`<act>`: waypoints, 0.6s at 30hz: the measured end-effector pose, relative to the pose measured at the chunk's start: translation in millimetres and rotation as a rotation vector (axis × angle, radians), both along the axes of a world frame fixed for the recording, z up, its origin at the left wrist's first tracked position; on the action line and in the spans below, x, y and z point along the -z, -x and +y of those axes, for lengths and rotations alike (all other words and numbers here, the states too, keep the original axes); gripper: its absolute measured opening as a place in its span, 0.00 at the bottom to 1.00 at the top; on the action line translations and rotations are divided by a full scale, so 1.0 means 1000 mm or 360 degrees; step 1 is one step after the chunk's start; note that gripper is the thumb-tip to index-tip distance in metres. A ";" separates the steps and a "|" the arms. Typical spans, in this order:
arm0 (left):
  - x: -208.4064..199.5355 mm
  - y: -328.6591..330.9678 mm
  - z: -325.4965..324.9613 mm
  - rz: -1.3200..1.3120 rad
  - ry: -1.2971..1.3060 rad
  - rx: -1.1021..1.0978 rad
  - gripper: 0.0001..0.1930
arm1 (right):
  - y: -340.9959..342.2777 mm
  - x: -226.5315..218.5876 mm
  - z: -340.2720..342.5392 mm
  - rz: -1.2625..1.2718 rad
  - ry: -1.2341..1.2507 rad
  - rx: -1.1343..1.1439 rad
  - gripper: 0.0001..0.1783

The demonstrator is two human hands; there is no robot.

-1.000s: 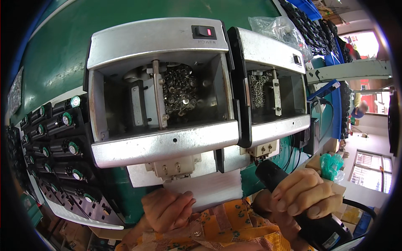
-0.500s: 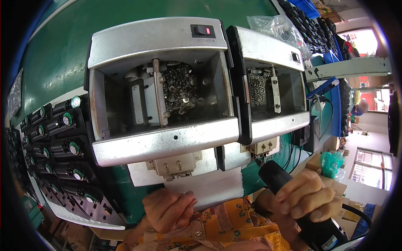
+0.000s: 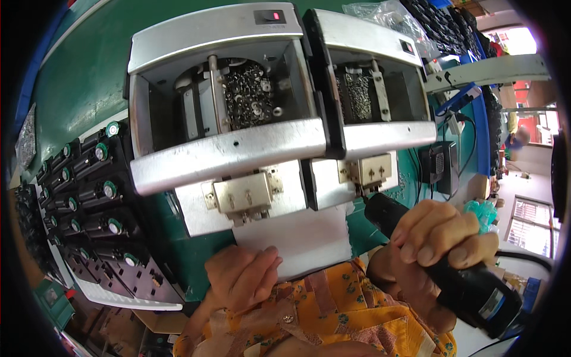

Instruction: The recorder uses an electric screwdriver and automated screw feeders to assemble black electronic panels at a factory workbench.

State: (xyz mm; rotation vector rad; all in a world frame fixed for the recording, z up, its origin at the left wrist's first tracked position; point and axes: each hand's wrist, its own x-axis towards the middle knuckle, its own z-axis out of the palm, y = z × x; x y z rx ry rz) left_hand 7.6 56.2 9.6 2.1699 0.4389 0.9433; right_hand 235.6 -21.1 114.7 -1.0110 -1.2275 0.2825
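My right hand [image 3: 443, 238] is wrapped round a black electric screwdriver [image 3: 385, 214] with a cable at its rear. The driver's tip points up and left, at the small metal outlet block [image 3: 372, 171] of the right-hand screw feeder [image 3: 389, 135]; whether a screw is on the bit cannot be seen. My left hand [image 3: 242, 276] is closed, fingers curled with thumb against them, over the near edge of a white sheet [image 3: 297, 241]. Anything inside it is hidden. Beside the right feeder stands a larger left-hand feeder [image 3: 229, 153], holding loose screws with wide heads [image 3: 250, 98].
At the left, a white tray [image 3: 128, 302] carries rows of black housings [image 3: 98, 223] with green-ringed round ends. Small loose screws [image 3: 404, 185] lie right of the feeders. Black cables and a black power adapter [image 3: 433, 163] sit farther right. A clear plastic bag [image 3: 395, 24] lies behind.
The view has shifted, so the feeders sit higher in the picture. My right hand still holds the screwdriver at the right feeder's outlet. My left hand stays closed.
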 end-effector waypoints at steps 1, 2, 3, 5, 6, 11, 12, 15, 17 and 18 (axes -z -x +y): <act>-0.003 -0.001 0.001 0.0043 0.0024 0.0006 0.14 | 0.001 -0.002 -0.001 0.0097 0.0027 -0.0033 0.33; -0.004 -0.001 0.001 0.0039 0.0015 0.0018 0.14 | 0.002 -0.004 -0.002 0.0195 0.0052 -0.0066 0.33; -0.002 0.000 0.000 0.0041 0.0025 0.0011 0.14 | 0.001 -0.002 -0.004 0.0289 0.0033 -0.0123 0.33; -0.003 0.000 -0.003 0.0065 0.0010 0.0004 0.14 | 0.005 0.000 -0.010 0.0367 0.0002 -0.0087 0.34; -0.005 -0.002 -0.004 0.0063 0.0009 -0.0014 0.14 | 0.005 0.001 -0.013 0.0355 -0.0022 -0.0065 0.35; 0.000 -0.006 -0.008 -0.0022 -0.0120 -0.0105 0.11 | 0.003 0.002 -0.033 0.0210 -0.0103 -0.0068 0.40; 0.000 -0.006 -0.009 0.0002 -0.0136 -0.0088 0.11 | 0.002 0.001 -0.038 0.0180 -0.0104 -0.0099 0.42; 0.001 -0.013 -0.008 -0.0084 -0.0256 -0.0158 0.09 | -0.001 0.003 -0.060 0.0273 -0.0081 -0.0070 0.44; 0.004 -0.015 -0.011 -0.0097 -0.0309 -0.0192 0.09 | 0.001 0.000 -0.071 0.0442 -0.0050 0.0006 0.44; 0.004 -0.016 -0.013 -0.0119 -0.0344 -0.0248 0.09 | -0.006 0.002 -0.077 0.0385 -0.0120 -0.0064 0.44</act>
